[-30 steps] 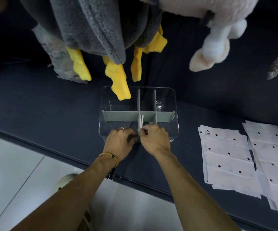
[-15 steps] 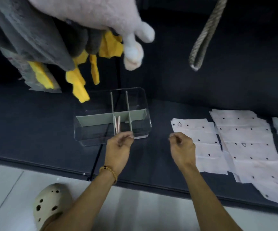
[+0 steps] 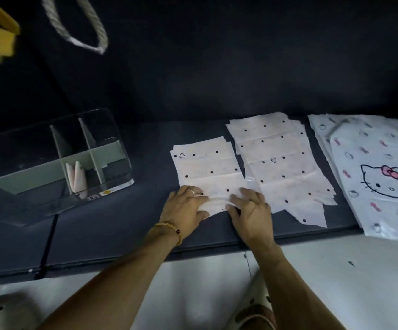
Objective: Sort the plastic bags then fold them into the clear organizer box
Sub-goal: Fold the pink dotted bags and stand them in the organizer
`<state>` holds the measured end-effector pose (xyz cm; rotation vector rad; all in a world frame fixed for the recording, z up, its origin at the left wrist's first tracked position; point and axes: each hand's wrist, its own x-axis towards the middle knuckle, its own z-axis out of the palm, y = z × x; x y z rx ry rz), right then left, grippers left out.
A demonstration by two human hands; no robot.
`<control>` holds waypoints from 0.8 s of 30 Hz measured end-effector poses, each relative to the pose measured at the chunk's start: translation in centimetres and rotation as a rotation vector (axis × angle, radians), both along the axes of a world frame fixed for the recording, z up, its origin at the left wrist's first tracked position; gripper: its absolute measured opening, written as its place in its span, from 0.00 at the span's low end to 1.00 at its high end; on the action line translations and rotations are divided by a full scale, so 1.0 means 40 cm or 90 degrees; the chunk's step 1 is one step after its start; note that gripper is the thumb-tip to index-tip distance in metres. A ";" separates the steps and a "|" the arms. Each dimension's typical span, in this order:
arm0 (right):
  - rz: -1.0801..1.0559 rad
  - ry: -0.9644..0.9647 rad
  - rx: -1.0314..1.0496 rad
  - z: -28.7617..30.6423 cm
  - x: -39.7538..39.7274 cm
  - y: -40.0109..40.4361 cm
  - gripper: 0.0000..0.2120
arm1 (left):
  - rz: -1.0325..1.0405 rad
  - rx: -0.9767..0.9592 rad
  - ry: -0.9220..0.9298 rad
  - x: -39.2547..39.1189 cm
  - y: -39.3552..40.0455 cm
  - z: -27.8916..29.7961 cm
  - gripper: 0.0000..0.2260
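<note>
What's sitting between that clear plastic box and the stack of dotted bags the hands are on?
Nothing: in the head view, only bare dark mat separates the clear divided organizer box from the nearest stack of white dotted plastic bags.

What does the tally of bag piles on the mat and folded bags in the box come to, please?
Dotted bag piles: 2, the near pile under both hands and the far pile.
Cat-print bag piles: 1.
Folded bags in the organizer box: 2.
Total: 5.
</note>
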<state>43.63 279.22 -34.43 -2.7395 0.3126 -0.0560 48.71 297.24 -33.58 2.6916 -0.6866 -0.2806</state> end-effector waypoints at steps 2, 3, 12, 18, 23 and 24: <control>0.011 -0.016 -0.010 -0.004 -0.001 -0.003 0.10 | 0.010 -0.014 -0.021 0.005 -0.001 -0.005 0.14; 0.024 -0.019 -0.019 -0.004 -0.002 -0.005 0.09 | 0.014 -0.022 -0.034 0.007 -0.001 -0.005 0.12; 0.109 -0.194 -0.018 0.058 -0.032 0.025 0.06 | 0.007 -0.128 -0.018 -0.020 0.044 0.034 0.21; 0.184 -0.117 0.038 0.108 -0.069 0.119 0.16 | 0.025 -0.101 -0.063 -0.076 0.167 0.075 0.17; 0.345 0.059 0.011 0.097 -0.098 0.257 0.24 | 0.108 -0.110 0.024 -0.161 0.327 0.071 0.15; 0.342 0.063 0.027 0.092 -0.102 0.276 0.19 | 0.138 -0.128 0.062 -0.171 0.353 0.072 0.14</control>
